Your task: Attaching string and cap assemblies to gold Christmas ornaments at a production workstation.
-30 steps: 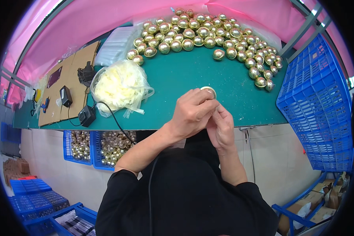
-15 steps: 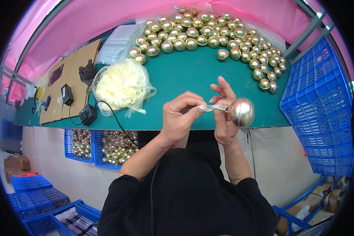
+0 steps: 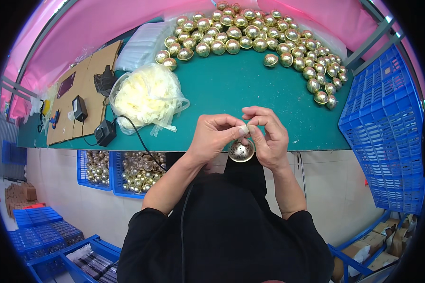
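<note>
One shiny gold ball [image 3: 241, 151], perforated, pinched between both hands

Head-worn fisheye, close above green worktable [image 3: 231, 89]

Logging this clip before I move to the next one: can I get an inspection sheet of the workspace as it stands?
Surface: green table, its middle bare.
Job's things: one gold bell held at the table's near edge; loose gold bells in an arc along the far and right side; bag of pale ribbon strips to the left.
Clutter: cardboard sheets with black power adapters on them.
Grippers: left hand and right hand, fingertips pinched together above the bell, both touching it.
Cables: black cord running from the adapters over the near edge.
Surroundings: blue crates of bells under the table; tall blue crate on the right; pink sheeting behind.
</note>
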`<action>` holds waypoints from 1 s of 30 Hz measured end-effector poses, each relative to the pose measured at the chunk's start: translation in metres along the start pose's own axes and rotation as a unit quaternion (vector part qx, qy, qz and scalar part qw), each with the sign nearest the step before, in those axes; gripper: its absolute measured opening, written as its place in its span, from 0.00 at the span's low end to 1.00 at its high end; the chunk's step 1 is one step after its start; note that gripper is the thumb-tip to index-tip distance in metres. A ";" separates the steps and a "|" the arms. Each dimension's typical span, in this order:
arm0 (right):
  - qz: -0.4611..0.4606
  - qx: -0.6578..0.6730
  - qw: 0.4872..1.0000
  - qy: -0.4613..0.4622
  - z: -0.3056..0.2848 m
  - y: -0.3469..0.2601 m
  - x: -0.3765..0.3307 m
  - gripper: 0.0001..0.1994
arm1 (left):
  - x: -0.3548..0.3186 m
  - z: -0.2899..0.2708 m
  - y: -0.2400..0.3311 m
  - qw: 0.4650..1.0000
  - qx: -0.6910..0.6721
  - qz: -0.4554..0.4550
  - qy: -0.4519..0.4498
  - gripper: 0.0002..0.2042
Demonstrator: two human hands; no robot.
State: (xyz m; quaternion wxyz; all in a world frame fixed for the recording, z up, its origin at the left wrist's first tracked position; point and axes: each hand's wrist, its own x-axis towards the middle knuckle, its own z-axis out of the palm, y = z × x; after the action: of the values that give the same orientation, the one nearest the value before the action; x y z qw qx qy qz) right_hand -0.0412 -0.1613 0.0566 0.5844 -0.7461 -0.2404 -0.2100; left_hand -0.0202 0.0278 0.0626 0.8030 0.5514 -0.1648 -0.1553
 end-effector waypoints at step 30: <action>0.224 0.130 0.962 0.088 0.028 0.024 -0.024 0.04 | 0.008 -0.018 -0.051 1.000 -0.003 0.010 0.022 0.04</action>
State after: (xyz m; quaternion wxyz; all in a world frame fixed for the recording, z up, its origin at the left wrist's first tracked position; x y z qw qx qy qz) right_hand -0.0450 -0.1419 0.0179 0.7271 -0.6772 -0.0403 -0.1055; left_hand -0.0084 0.0222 0.0094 0.8095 0.5507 -0.1518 -0.1358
